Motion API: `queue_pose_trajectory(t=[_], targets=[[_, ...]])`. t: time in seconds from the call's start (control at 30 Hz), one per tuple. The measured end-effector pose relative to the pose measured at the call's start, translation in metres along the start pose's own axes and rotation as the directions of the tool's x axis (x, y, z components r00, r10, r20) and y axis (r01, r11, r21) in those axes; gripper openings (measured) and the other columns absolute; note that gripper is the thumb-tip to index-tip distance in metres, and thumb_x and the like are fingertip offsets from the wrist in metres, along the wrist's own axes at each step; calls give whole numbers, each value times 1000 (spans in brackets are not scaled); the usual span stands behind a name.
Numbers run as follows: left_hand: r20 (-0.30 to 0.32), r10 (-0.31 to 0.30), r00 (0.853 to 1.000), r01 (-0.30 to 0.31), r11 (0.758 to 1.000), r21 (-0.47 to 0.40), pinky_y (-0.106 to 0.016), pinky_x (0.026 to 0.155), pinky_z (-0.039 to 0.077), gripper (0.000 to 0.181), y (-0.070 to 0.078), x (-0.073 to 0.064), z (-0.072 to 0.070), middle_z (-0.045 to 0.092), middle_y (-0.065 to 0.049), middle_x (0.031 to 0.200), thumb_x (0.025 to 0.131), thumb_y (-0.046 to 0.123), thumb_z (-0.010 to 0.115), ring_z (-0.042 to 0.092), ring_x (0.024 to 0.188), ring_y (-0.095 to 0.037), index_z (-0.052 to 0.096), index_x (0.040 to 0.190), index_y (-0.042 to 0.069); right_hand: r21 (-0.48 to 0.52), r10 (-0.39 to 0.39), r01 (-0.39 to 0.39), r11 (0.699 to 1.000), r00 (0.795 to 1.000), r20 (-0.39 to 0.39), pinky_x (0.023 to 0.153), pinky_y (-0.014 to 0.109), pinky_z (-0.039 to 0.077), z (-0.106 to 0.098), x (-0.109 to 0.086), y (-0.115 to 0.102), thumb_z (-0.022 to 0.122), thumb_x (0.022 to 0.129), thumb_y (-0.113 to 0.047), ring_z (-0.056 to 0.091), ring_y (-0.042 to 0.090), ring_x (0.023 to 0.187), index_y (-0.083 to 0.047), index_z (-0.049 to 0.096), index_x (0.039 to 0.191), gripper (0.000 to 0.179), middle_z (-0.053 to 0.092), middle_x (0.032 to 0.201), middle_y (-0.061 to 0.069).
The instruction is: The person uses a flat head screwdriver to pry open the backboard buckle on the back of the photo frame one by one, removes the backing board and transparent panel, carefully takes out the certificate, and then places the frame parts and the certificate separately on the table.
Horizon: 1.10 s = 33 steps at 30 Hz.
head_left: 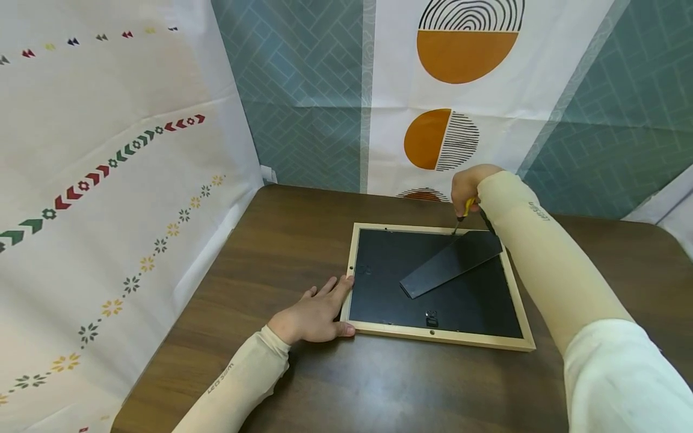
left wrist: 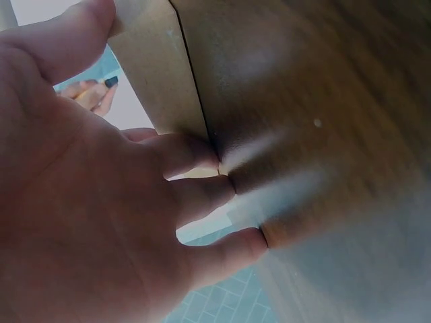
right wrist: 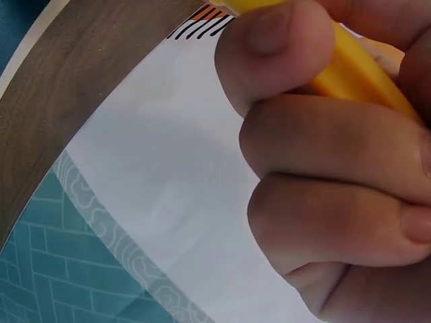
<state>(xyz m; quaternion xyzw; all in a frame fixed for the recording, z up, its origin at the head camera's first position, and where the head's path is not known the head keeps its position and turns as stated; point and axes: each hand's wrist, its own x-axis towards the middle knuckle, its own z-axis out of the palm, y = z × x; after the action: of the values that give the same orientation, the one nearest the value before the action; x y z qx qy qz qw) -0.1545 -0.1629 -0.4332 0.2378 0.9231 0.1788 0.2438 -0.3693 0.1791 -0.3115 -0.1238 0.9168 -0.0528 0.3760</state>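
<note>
A picture frame (head_left: 444, 340) with a pale wooden border lies back side up on the table, showing its black backing board (head_left: 379, 300). A black stand leg (head_left: 444, 273) lies slanted across the board. My left hand (head_left: 316, 314) rests at the frame's left side, fingers spread, with the thumb by the near corner. The left palm (left wrist: 101, 195) fills much of the left wrist view. At the far edge, my right hand (head_left: 470, 183) grips a yellow-handled screwdriver (head_left: 468, 209), its thin shaft pointing down to the border's inner edge. Curled fingers (right wrist: 330, 148) surround the yellow handle (right wrist: 367, 70) in the right wrist view.
The brown wooden table (head_left: 281, 240) surrounds the frame. A patterned teal and white cloth (head_left: 303, 96) hangs behind it, and a white decorated cloth (head_left: 108, 198) hangs along the left side. A small metal hanger (head_left: 431, 318) sits near the frame's near edge.
</note>
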Motion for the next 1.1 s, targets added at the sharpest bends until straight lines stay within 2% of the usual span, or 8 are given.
queue_pose_trajectory(t=[0.1, 0.2, 0.33, 0.43, 0.53, 0.7, 0.87, 1.1], targets=[[-1, 3, 1000, -3, 1000, -2, -60, 117, 10, 93, 2, 0, 1, 9, -7, 168, 98, 45, 64, 5, 153, -29, 8, 164, 11, 28, -18, 18, 999, 1000, 2, 50, 21, 39, 3, -4, 4, 67, 89, -8, 46, 9, 49, 1, 73, 100, 15, 57, 66, 3], [-2, 1, 1000, -1, 1000, -2, -60, 117, 10, 93, 3, 0, 2, 10, -8, 168, 98, 46, 64, 6, 153, -30, 9, 164, 11, 39, -92, 92, 995, 996, -3, 50, 21, 38, 9, -12, 10, 61, 91, -5, 44, 8, 48, 3, 72, 101, 17, 59, 72, 5], [-9, 0, 1000, 0, 1000, -5, -61, 116, 10, 93, 4, 1, 2, 11, -10, 168, 97, 45, 65, 7, 153, -31, 10, 164, 11, 35, -211, 216, 976, 971, -114, 53, 27, 38, 25, -35, 19, 54, 92, 0, 42, 10, 48, 3, 71, 100, 19, 58, 64, 4], [-11, -1, 1000, 0, 1000, -7, -61, 116, 10, 93, 4, 2, 2, 12, -10, 168, 97, 45, 65, 7, 153, -31, 10, 163, 11, 51, -239, 257, 965, 943, -231, 58, 34, 39, 40, -55, 28, 53, 94, -1, 43, 14, 49, 2, 70, 101, 19, 53, 56, 1], [-7, -6, 1000, 6, 1000, -8, -61, 117, 10, 94, 4, 2, 2, 12, -9, 168, 97, 46, 65, 7, 153, -30, 9, 164, 10, 82, -235, 271, 959, 924, -303, 62, 37, 39, 55, -73, 40, 53, 97, -6, 48, 17, 57, 4, 68, 112, 24, 55, 63, 2], [-7, -12, 1000, 12, 1000, -6, -61, 117, 10, 94, 3, 2, 1, 11, -9, 168, 97, 45, 65, 5, 153, -30, 8, 164, 10, 216, -163, 277, 936, 887, -432, 51, 34, 41, 82, -95, 62, 57, 100, -10, 47, 21, 56, 3, 59, 129, 32, 63, 86, 10], [-16, -11, 1000, 11, 1000, 1, -61, 116, 11, 95, 4, 2, 0, 12, -11, 168, 97, 45, 66, 7, 153, -31, 9, 163, 9, 282, -77, 277, 919, 824, -561, 50, 32, 44, 107, -103, 77, 67, 97, -17, 48, 22, 56, -5, 58, 116, 25, 59, 90, 12], [-20, -5, 1000, 5, 1000, -1, -62, 116, 11, 95, 6, 0, 1, 15, -11, 167, 96, 45, 67, 8, 153, -32, 11, 163, 8, 266, -76, 297, 917, 786, -614, 58, 35, 43, 125, -104, 74, 67, 97, -19, 51, 24, 69, -7, 64, 106, 16, 61, 89, 9]])
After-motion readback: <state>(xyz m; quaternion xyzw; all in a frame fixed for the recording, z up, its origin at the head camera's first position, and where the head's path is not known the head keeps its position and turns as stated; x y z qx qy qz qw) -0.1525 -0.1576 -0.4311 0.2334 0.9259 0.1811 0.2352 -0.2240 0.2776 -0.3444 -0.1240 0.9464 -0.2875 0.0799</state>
